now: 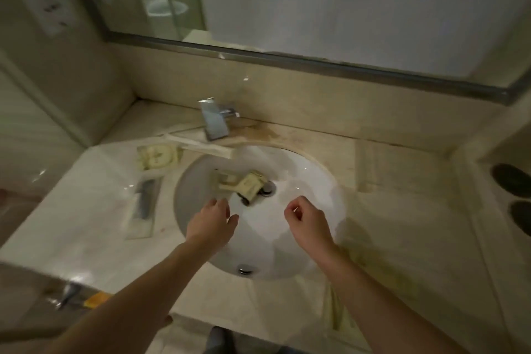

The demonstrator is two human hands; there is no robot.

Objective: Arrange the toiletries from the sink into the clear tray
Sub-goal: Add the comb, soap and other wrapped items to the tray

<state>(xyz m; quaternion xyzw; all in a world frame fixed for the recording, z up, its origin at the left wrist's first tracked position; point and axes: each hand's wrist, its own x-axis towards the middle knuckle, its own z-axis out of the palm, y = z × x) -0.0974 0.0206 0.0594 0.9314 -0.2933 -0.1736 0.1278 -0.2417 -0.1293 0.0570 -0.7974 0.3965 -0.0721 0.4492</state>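
Nearest the viewer, two bare forearms reach out over the front edge of a pale marble counter [86, 227]. The left hand [211, 221] hangs over the near left part of the round white ceramic sink basin [310, 181], fingers loosely extended and holding nothing; the right hand [306, 220] hovers over the near right part, fingers curled in towards the palm, also empty. Between and just beyond the hands, two small cream-coloured toiletry packets [244, 182] lie overlapping at the bottom of the basin, touching the round metal drain plug [268, 187]. On the counter left of the basin rest three more items: a long flat sachet with a dark comb-like strip [143, 205], a square cream sachet [158, 156] farther back, and a slim white wrapped stick [198, 144] along the basin's far rim. Behind it stands one square chrome faucet [215, 121]. The clear tray cannot be made out with certainty. A framed wall mirror [316, 8] spans the back.
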